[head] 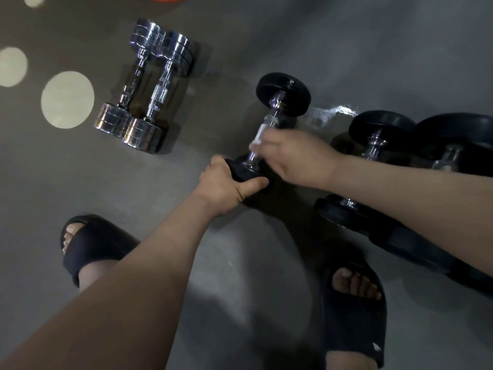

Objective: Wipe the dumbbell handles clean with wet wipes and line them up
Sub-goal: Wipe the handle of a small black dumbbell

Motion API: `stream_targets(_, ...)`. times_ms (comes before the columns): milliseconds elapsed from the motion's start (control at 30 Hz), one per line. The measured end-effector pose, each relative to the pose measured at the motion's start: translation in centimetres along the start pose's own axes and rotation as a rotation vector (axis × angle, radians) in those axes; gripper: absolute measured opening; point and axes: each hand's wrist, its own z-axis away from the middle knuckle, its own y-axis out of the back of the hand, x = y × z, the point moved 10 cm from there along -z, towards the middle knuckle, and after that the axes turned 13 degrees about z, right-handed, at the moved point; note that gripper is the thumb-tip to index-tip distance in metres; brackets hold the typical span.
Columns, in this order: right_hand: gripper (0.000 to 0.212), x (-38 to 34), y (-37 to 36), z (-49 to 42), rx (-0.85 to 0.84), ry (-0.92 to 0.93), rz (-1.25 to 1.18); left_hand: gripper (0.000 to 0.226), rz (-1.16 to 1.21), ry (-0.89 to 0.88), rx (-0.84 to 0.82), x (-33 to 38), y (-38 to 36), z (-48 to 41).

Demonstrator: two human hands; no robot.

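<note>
Fingers (pixel 218 162) of L hand (pixel 226 182) clench dumbbell (pixel 282 92) at its 7 o'clock head, prob. to stop rolling; R hand (pixel 296 158) grasps wipe (pixel 256 141) round handle (pixel 269 124). Chrome pair (pixel 149 86) at 10 o'clock.

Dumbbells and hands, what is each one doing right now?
Middle black dumbbell: held at its near weight and handle.
Left hand: grips the near weight.
Right hand: curled round the handle over the wet wipe.
Wet wipe: pressed against the handle.
Chrome dumbbells: lying side by side, not held.
Other black dumbbells: lying at the right, not held.
</note>
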Motion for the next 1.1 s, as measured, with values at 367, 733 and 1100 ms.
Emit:
stream_targets(367,0.037,-1.5,-0.8,0.8,-0.052,0.080,0.002,0.073,-0.010,0.004,-0.037,-0.5,0.2,-0.7)
stream_targets(733,0.031,1.2,-0.1,0.3,-0.035,-0.026,0.016,0.097,-0.005,-0.005,-0.014,-0.4,0.6,-0.5)
stream_targets(1100,0.023,4.8,1.7,2.6,-0.054,-0.470,-0.230,0.098,-0.042,-0.075,0.120,1.3,1.4,2.2)
